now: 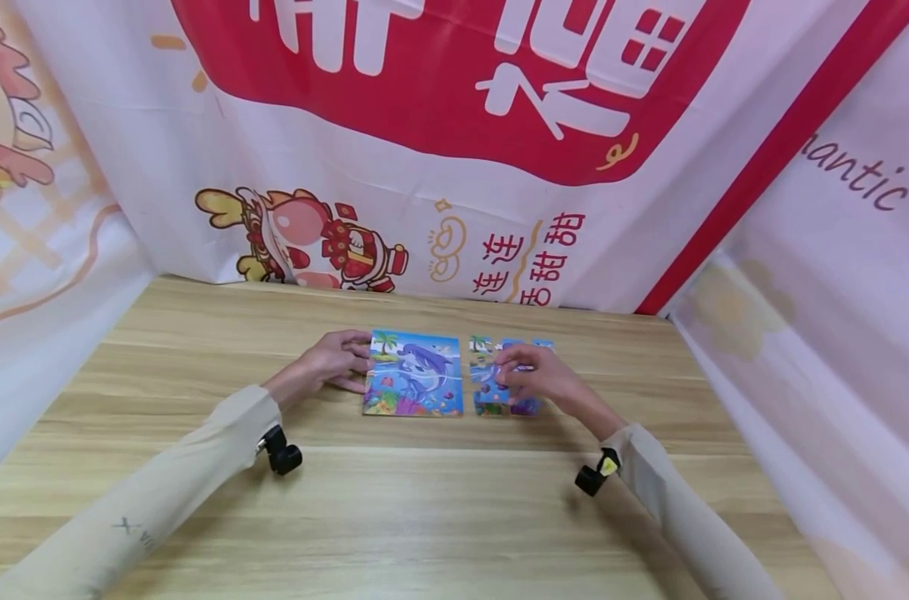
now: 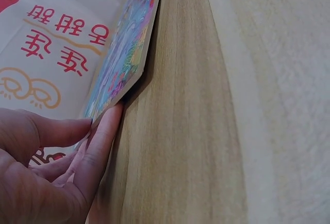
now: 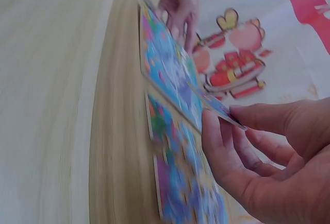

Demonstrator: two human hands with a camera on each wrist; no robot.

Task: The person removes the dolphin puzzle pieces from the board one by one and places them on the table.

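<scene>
A square dolphin picture board (image 1: 417, 377) lies on the wooden table, showing blue sea, a palm tree and coral. My left hand (image 1: 336, 360) pinches its left edge between thumb and fingers; in the left wrist view the board (image 2: 126, 49) tapers away from the fingertips. To the right of the board sit several jigsaw pieces (image 1: 488, 408) with a matching dolphin scene, gaps showing between some. Above them, my right hand (image 1: 544, 377) pinches one thin jigsaw piece (image 3: 220, 109) between thumb and index finger, tilted and lifted off the others. The hand partly hides the pieces below.
The light wooden table (image 1: 424, 517) spreads in front of both hands. A white printed cloth (image 1: 394, 179) with red shapes and characters hangs behind the table, and further cloths (image 1: 821, 275) close in the sides. Small black cameras (image 1: 283, 454) are strapped to both wrists.
</scene>
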